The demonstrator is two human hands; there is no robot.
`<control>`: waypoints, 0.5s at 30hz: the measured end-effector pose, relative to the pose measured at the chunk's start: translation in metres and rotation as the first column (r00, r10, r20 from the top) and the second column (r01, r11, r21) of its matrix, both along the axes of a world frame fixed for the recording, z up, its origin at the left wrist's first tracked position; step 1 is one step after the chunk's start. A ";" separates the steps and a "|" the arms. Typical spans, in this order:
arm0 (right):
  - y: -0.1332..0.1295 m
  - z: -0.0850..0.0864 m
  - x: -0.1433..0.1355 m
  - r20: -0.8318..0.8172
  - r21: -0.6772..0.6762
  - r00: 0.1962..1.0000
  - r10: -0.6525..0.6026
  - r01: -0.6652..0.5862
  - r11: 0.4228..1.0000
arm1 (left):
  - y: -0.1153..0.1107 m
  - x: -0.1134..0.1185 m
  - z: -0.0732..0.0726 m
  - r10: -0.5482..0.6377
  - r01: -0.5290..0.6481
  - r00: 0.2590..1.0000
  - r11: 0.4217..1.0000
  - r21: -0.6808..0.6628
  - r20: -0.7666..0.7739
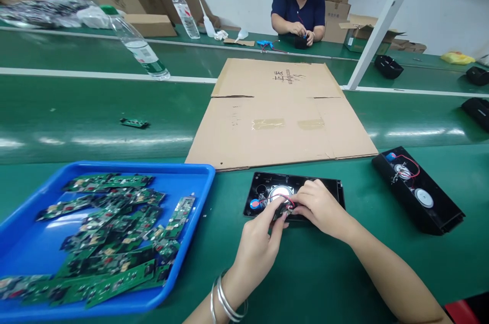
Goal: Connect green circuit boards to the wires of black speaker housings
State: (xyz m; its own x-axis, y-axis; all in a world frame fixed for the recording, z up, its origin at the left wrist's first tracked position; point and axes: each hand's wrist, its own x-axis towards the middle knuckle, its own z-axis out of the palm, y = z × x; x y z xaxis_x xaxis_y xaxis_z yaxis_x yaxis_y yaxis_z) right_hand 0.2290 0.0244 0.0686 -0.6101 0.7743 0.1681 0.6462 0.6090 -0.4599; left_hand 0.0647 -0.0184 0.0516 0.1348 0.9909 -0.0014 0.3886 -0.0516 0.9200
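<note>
A black speaker housing (267,180) lies face up in front of me, with a round silver speaker driver (280,193) and a blue-wrapped part (255,204) inside. Over its near edge, my left hand (257,242) pinches a small dark circuit board (280,210), mostly hidden by the fingers. Closed beside it, the fingertips of my right hand (323,207) grip thin red and black wires (289,200) at the board's end. Fingers cover the exact joint between wire and board.
On the left, a blue tray (208,186) holds many green circuit boards (126,232). A second open speaker housing (439,212) lies right. Flattened cardboard (282,110) spans the middle, beyond it a water bottle (139,49), a white post (382,23) and a co-worker (300,8) handling a black part.
</note>
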 end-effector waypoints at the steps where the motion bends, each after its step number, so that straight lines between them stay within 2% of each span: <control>1: 0.000 -0.001 0.000 -0.007 0.016 1.000 0.002 -0.002 1.000 | 0.000 0.000 0.001 0.014 -0.014 1.000 1.000 -0.019 0.027; 6: -0.001 0.006 0.004 0.043 0.022 0.999 -0.018 0.017 1.000 | 0.000 0.003 0.003 0.061 -0.049 0.990 0.994 -0.098 0.125; 11: -0.003 0.030 0.025 0.011 -0.147 0.986 -0.164 0.164 0.975 | -0.001 0.008 0.008 0.122 -0.101 0.986 0.980 -0.173 0.115; 13: -0.002 0.034 0.030 0.050 -0.219 0.976 -0.212 0.218 0.951 | 0.001 0.009 0.012 0.143 -0.124 0.985 0.976 -0.178 0.100; 15: 0.000 0.032 0.031 0.060 -0.267 0.976 -0.208 0.216 0.939 | 0.004 0.011 0.015 0.154 -0.137 0.984 0.975 -0.173 0.088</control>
